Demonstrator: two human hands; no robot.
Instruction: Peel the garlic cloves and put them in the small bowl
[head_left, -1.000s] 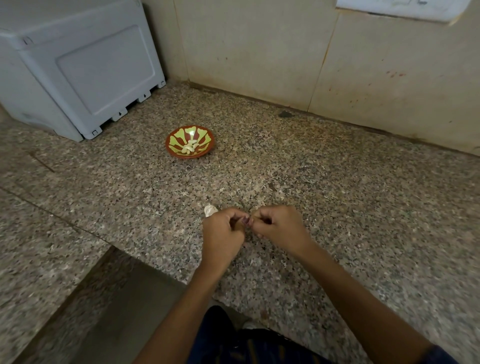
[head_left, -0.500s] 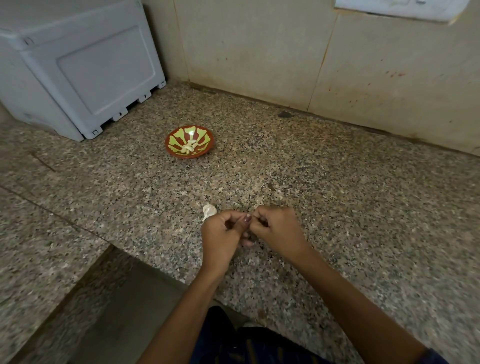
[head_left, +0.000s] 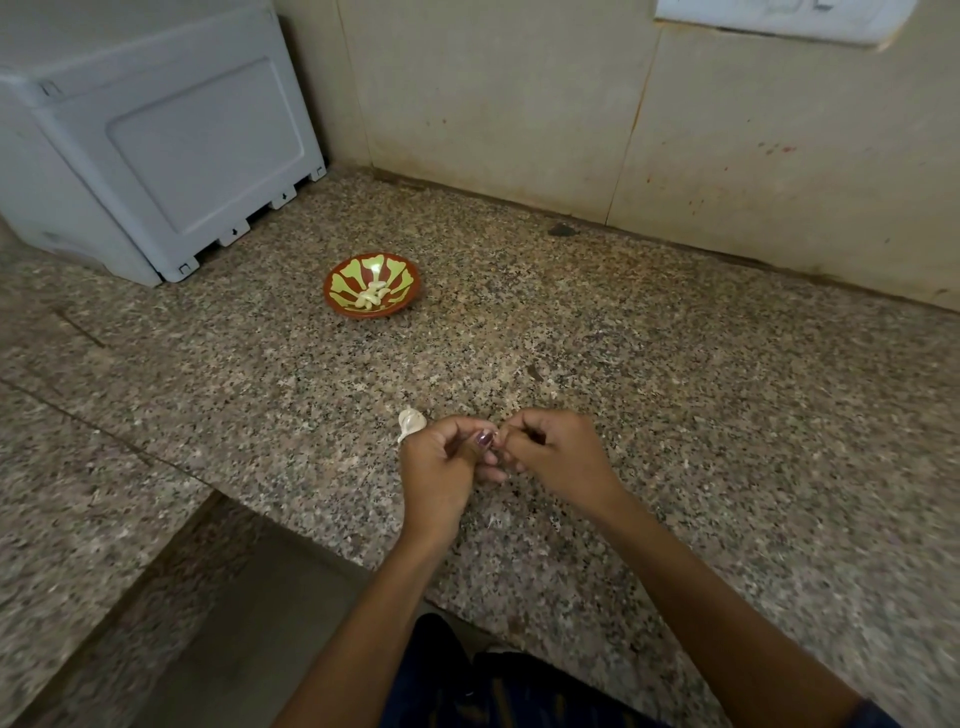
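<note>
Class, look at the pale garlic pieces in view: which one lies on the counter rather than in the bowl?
The pale garlic piece beside the left hand lies on the granite counter. The other cloves sit together inside the small bowl.

Single head-worn wide-angle view, facing forward and down.
Looks steeply onto a granite counter (head_left: 675, 415) from close above, both hands near frame centre, wall (head_left: 519, 104) at top; no second view.

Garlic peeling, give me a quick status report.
Left hand and right hand together, fingers curled, pinching something small, hidden. Garlic piece beside left hand. Small bowl holds peeled cloves. Nothing between.
</note>
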